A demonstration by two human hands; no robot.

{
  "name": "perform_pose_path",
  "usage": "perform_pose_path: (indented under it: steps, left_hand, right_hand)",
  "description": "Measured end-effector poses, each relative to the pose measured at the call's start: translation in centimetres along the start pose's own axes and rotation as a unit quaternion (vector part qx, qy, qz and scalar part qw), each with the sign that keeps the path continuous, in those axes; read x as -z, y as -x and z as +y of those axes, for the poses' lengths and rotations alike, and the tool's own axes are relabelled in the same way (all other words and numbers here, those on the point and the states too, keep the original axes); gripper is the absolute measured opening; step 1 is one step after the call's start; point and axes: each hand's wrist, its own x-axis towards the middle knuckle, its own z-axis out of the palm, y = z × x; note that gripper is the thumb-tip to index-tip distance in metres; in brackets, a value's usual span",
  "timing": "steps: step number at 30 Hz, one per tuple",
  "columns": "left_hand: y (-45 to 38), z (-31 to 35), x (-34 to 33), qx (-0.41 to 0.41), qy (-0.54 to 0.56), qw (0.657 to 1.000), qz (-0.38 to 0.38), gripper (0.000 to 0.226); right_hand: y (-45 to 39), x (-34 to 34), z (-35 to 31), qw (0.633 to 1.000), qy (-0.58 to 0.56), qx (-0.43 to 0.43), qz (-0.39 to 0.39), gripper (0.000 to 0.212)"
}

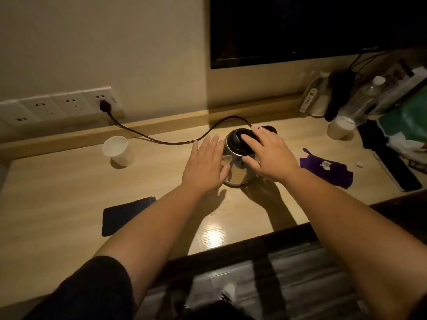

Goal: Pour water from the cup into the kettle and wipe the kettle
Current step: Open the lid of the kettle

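Observation:
A steel kettle [235,167] with a black lid stands in the middle of the wooden desk [57,188]. My right hand [269,153] lies over its lid and handle, fingers curled on the black top. My left hand [204,163] is flat against the kettle's left side, fingers apart, thumb touching the steel wall. A white paper cup [116,150] stands upright to the left, apart from both hands. A dark folded cloth [126,214] lies near the desk's front left, under my left forearm.
A black cord [161,140] runs from the wall socket [105,105] to the kettle's base. A purple cloth [327,168] lies right of the kettle. Another paper cup [340,129], bottles and bags crowd the back right. A dark screen [312,28] hangs above.

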Motion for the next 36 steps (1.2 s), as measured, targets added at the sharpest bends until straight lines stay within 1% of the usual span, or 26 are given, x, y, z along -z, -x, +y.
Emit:
perform_pose_path:
  steps: [2,6,12,18,22,28,33,36]
  left_hand:
    - [-0.3,0.2,-0.5,0.001,-0.005,1.0,-0.006,0.069]
    - [-0.4,0.7,-2.0,-0.01,0.006,1.0,-0.02,0.07]
    - [-0.5,1.0,-3.0,0.013,0.027,0.999,-0.016,0.072]
    - [-0.5,1.2,-3.3,0.03,0.025,0.999,-0.018,0.072]
    - [-0.5,1.2,-3.1,0.03,0.028,0.999,-0.023,0.071]
    - [-0.5,1.2,-3.2,0.034,0.027,0.999,-0.02,0.07]
    - [-0.4,1.2,-3.4,0.038,0.027,0.999,-0.013,0.07]
    - [-0.5,1.2,-3.3,0.038,0.033,0.999,-0.013,0.07]
  right_hand:
    - [-0.5,0.0,0.5,1.0,0.005,0.019,0.003,0.059]
    - [-1.0,-1.0,1.4,0.999,0.022,0.024,-0.011,0.055]
    - [-1.4,-1.0,2.0,0.998,0.048,0.037,-0.022,0.058]
    - [-1.9,-0.8,2.2,0.996,0.069,0.052,-0.034,0.055]
    - [-1.8,-0.6,2.3,0.996,0.065,0.056,-0.021,0.055]
    - [-1.9,-0.6,2.4,0.999,-0.007,0.029,0.012,0.058]
    - [-1.7,-0.5,2.7,0.987,-0.153,-0.01,0.042,0.051]
    - [-1.5,-0.4,2.9,0.975,-0.213,-0.033,0.048,0.049]
